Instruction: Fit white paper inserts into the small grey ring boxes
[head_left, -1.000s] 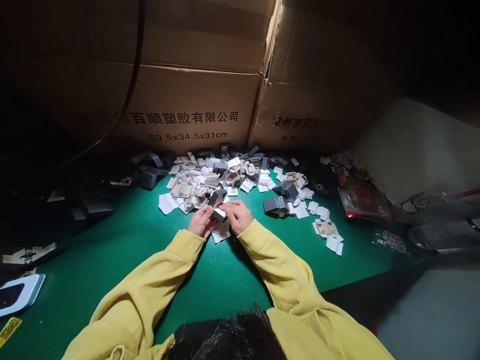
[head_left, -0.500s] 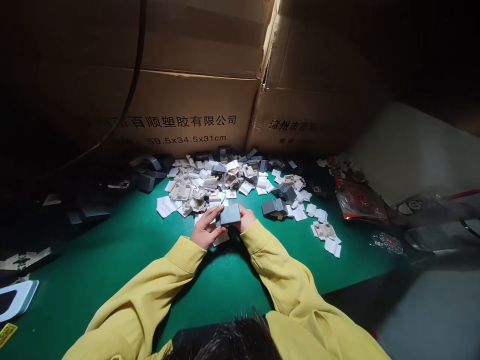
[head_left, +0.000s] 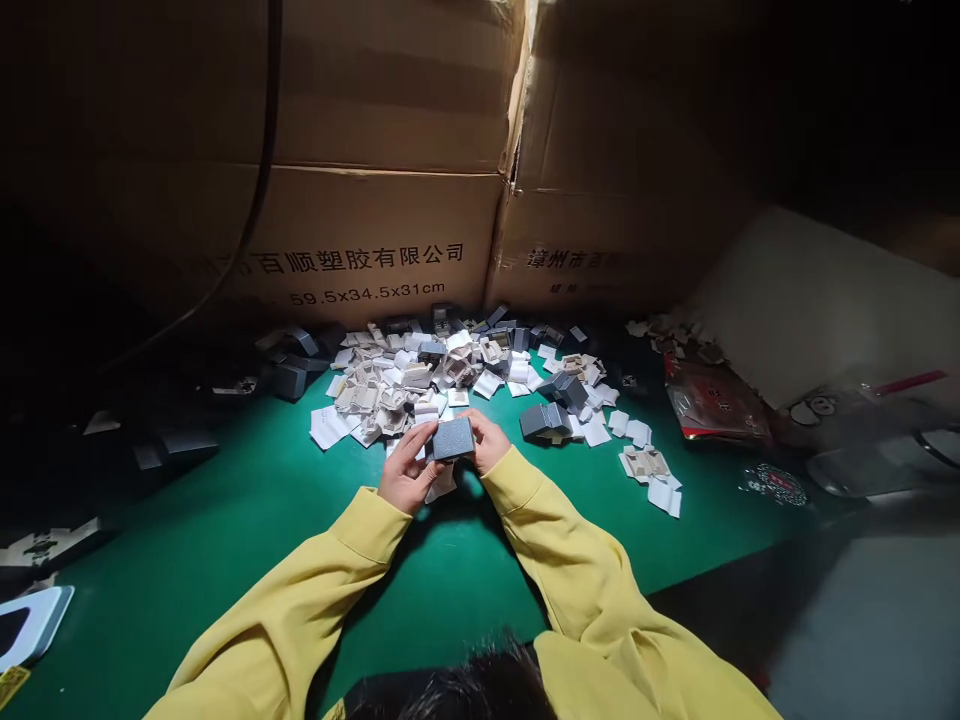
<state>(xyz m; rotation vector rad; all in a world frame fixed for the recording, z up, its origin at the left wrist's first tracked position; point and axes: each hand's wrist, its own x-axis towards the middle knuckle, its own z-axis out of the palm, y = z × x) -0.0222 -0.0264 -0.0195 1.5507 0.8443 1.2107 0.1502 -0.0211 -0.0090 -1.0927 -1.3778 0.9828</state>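
A small grey box (head_left: 453,438) is held between both hands above the green table (head_left: 247,520). My left hand (head_left: 406,470) grips its left side with thumb and fingers curled round it. My right hand (head_left: 486,440) holds its right side, fingers mostly hidden behind the box. Both arms wear yellow sleeves. Just beyond the hands lies a heap of white and beige cardboard inserts (head_left: 405,380) mixed with more grey boxes (head_left: 547,418). A white piece lies under the hands.
Large brown cartons (head_left: 375,230) with printed text wall off the back of the table. Dark grey boxes (head_left: 289,375) sit at the left in shadow. A red packet (head_left: 712,400) and loose white pieces (head_left: 652,470) lie to the right. A white tray corner (head_left: 34,620) shows bottom left.
The grey box was open with a white insert being pressed in; now it is closed and held flat between both hands, slightly nearer to me.
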